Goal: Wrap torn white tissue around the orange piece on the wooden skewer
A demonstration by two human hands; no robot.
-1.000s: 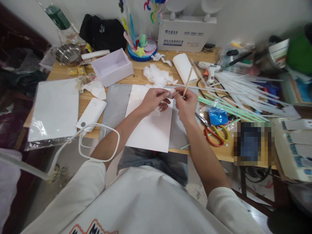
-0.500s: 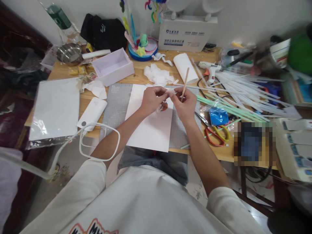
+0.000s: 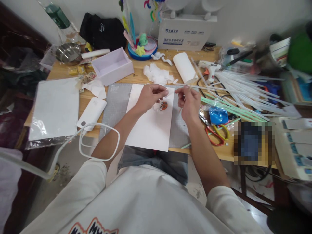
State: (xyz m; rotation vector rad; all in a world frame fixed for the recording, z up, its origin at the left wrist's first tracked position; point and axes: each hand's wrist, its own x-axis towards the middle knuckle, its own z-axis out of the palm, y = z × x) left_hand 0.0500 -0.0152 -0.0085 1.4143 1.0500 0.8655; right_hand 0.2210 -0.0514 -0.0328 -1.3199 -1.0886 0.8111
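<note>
My left hand (image 3: 151, 97) hovers over a white sheet of paper (image 3: 146, 130), its thumb and forefinger pinching a small white scrap (image 3: 170, 93) that looks like tissue. Just below those fingertips, the sheet carries a small orange, dark and white picture (image 3: 162, 105). To the right, my right hand (image 3: 190, 101) is closed with its fingers curled, a little apart from the left. A thin wooden stick (image 3: 180, 110) is mostly hidden in it, with only a short end showing under the fingers. Beneath the sheet lies a grey cutting mat (image 3: 113, 105).
Crumpled tissue (image 3: 157, 74) and a white paper roll (image 3: 185, 68) lie behind the hands. On the right are scissors (image 3: 216, 135), a glue gun (image 3: 210, 70) and many translucent sticks (image 3: 243, 87). A power bank (image 3: 92, 113) with a looping white cable (image 3: 119, 143) sits left, near a lilac box (image 3: 113, 66).
My hands have moved apart, the right one shifting right and turning. The wooden stick, upright before, now shows only below the right fingers. The white scrap stays in my left hand.
</note>
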